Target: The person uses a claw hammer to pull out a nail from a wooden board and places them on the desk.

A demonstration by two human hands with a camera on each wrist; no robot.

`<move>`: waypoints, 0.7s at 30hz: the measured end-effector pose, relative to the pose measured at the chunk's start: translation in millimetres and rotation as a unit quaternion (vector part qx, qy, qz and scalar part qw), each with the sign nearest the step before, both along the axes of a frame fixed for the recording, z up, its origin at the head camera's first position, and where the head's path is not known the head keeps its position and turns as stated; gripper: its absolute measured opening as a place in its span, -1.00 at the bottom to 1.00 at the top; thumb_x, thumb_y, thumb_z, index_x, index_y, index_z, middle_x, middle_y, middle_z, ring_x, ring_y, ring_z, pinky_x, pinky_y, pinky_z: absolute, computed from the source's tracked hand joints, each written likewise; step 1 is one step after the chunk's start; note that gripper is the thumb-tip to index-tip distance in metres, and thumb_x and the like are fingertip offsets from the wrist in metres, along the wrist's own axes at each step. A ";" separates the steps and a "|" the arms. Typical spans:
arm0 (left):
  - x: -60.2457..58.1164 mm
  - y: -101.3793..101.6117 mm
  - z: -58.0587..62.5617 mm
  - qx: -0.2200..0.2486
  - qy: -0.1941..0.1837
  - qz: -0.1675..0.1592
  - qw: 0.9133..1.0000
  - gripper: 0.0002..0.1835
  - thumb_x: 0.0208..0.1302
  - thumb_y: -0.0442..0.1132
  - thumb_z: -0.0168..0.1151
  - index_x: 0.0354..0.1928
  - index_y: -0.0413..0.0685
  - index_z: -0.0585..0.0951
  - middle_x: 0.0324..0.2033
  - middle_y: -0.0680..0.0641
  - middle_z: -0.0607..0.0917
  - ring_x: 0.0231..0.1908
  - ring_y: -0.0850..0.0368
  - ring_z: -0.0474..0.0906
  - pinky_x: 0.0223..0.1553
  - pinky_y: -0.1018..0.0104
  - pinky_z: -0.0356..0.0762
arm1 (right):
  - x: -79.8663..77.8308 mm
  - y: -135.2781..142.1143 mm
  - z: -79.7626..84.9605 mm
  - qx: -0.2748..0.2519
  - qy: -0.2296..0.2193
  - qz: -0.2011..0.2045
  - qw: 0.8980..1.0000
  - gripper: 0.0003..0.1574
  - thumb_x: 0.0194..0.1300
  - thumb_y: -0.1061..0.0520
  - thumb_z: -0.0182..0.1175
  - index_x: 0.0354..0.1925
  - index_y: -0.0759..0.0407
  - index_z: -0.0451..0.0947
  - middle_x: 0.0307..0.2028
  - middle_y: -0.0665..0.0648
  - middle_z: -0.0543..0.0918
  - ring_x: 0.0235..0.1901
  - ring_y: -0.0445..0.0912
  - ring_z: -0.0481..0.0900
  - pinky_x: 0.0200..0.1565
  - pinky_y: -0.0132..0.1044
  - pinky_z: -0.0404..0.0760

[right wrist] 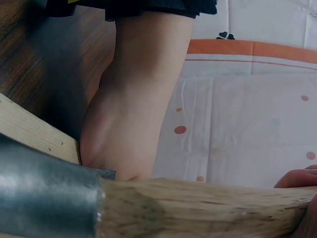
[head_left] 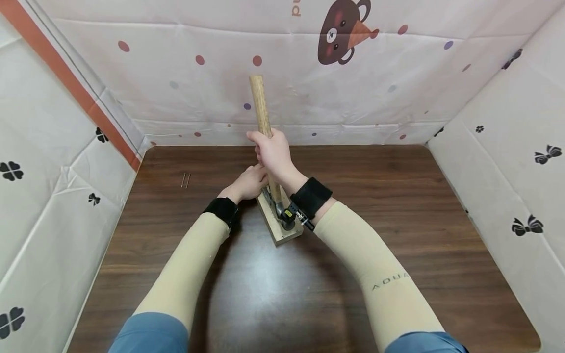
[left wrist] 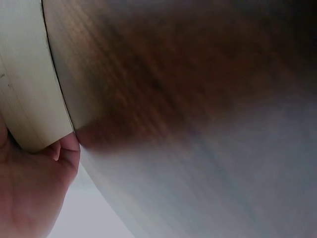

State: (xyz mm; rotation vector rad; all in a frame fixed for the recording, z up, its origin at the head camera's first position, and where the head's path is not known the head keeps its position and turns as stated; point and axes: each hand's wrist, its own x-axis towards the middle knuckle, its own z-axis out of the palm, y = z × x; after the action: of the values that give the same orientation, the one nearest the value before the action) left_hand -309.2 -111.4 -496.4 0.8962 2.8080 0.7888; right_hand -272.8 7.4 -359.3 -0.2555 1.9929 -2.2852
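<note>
My right hand (head_left: 275, 154) grips the wooden handle of a hammer (head_left: 261, 105). The handle slants up and away, and the metal head is down at the near part of a pale wooden board (head_left: 279, 238). In the right wrist view, the hammer's metal socket (right wrist: 49, 186) and handle cross the bottom, with fingertips at the far right. My left hand (head_left: 250, 182) holds the far end of the board, its fingers curled round the end in the left wrist view, where the board (left wrist: 32, 74) shows bare. Part of the board is hidden beneath hammer and hands.
Two thin nails (head_left: 186, 180) lie side by side on the brown wooden table (head_left: 375, 196), left of the hands. A patterned white sheet (head_left: 212, 93) hangs behind the table's far edge, with more sheeting along both sides.
</note>
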 end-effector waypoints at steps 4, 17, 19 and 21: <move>1.0 2.6 3.1 -0.013 -0.002 0.011 1.000 -0.65 0.58 -0.17 -0.16 0.17 -0.12 0.54 0.24 -0.23 0.46 0.21 -0.06 0.32 0.26 -0.14 0.22 | 5.3 2.7 -2.2 -0.005 0.021 -0.008 1.000 -0.60 0.39 0.08 0.20 -0.52 0.11 0.27 -0.76 -0.03 0.17 -0.79 -0.16 0.10 -0.70 -0.34 0.11; -1.0 4.2 -2.5 -0.020 -0.029 0.021 0.999 -0.60 0.61 0.01 -0.26 0.01 0.01 0.57 0.07 -0.15 0.53 0.13 -0.05 0.35 0.21 -0.05 0.25 | 23.6 18.3 -5.1 -0.064 0.081 0.010 0.995 -0.68 0.43 0.12 0.15 -0.47 0.14 0.35 -0.77 -0.03 0.09 -0.79 -0.16 0.00 -0.72 -0.36 0.07; -1.8 4.7 -3.0 -0.019 -0.032 0.024 0.999 -0.60 0.61 0.03 -0.26 0.00 0.04 0.57 0.03 -0.14 0.54 0.10 -0.05 0.36 0.19 -0.05 0.27 | 24.7 19.9 -4.8 -0.068 0.085 0.008 0.994 -0.71 0.43 0.12 0.15 -0.45 0.13 0.37 -0.77 -0.04 0.09 -0.79 -0.17 0.00 -0.72 -0.37 0.07; -2.2 5.0 -2.5 -0.020 -0.036 0.029 0.999 -0.60 0.61 0.04 -0.26 0.00 0.07 0.57 0.01 -0.12 0.53 0.08 -0.05 0.36 0.18 -0.04 0.28 | 25.4 20.9 -4.4 -0.071 0.089 0.008 0.993 -0.72 0.43 0.12 0.15 -0.45 0.13 0.37 -0.77 -0.04 0.10 -0.79 -0.17 0.01 -0.72 -0.37 0.08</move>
State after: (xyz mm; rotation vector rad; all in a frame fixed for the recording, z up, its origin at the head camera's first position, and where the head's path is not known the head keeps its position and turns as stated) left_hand -311.4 -106.4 -498.9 0.7667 2.7873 0.7550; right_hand -247.4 28.3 -363.7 -0.5020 1.8956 -2.4765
